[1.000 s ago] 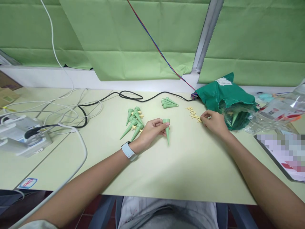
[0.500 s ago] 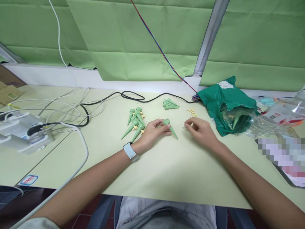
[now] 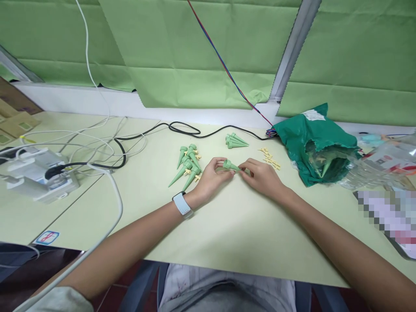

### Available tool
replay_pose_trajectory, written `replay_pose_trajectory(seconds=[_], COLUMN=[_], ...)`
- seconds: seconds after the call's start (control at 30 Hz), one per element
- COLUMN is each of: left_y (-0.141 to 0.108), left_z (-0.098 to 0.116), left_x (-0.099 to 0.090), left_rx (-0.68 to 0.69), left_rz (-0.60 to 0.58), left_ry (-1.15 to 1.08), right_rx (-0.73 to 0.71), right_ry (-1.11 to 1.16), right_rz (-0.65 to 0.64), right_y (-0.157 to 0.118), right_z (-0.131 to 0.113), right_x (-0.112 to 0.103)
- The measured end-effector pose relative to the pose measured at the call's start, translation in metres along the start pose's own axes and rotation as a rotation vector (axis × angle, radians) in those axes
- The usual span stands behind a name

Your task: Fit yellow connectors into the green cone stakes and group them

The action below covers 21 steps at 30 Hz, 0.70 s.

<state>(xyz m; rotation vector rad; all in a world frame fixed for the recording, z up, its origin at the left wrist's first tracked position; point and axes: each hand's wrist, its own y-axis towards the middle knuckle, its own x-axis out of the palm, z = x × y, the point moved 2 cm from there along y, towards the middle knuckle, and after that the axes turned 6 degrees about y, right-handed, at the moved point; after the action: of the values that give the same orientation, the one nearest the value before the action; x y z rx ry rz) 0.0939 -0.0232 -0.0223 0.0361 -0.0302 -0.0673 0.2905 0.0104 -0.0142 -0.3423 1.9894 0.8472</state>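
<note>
A green spike (image 3: 229, 165) was pinched at its wide end by the curled fingers (image 3: 219, 161) of the left hand (image 3: 211, 177), with its tip pointed at the right hand (image 3: 261, 177). The right fingertips (image 3: 243, 166) were half curled against the tip, though whether it was gripped could not be told. A watch (image 3: 181, 204) was worn on the left wrist. On the desk (image 3: 227, 221), more spikes (image 3: 187, 167) were heaped just left of the hands — a smaller bunch (image 3: 235, 141) was laid farther off. Yellow pieces (image 3: 269, 158) were scattered beyond the right hand, near a torn green bag (image 3: 313, 149).
</note>
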Motion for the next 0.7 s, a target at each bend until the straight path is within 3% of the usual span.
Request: replay_pose_trajectory(seconds=[0.13, 0.27, 0.43, 0.7], left_y=[-0.001, -0.002, -0.005, -0.008], left_z=[-0.001, 0.002, 0.011, 0.016], left_x=[-0.002, -0.001, 0.002, 0.003], left_rx=[-0.007, -0.037, -0.091, -0.14], left_rz=[0.046, 0.039, 0.031, 0.019], left_ry=[0.053, -0.001, -0.045, -0.007], right_rx=[-0.01, 0.088, 0.193, 0.336], right_ry=[-0.273, -0.413, -0.44, -0.436], right_rz=[-0.075, -0.119, -0.166, -0.14], right_y=[0.028, 0.063, 0.094, 0.122], right_z=[0.021, 0.04, 0.049, 0.054], right_x=[0.01, 0.016, 0.021, 0.029])
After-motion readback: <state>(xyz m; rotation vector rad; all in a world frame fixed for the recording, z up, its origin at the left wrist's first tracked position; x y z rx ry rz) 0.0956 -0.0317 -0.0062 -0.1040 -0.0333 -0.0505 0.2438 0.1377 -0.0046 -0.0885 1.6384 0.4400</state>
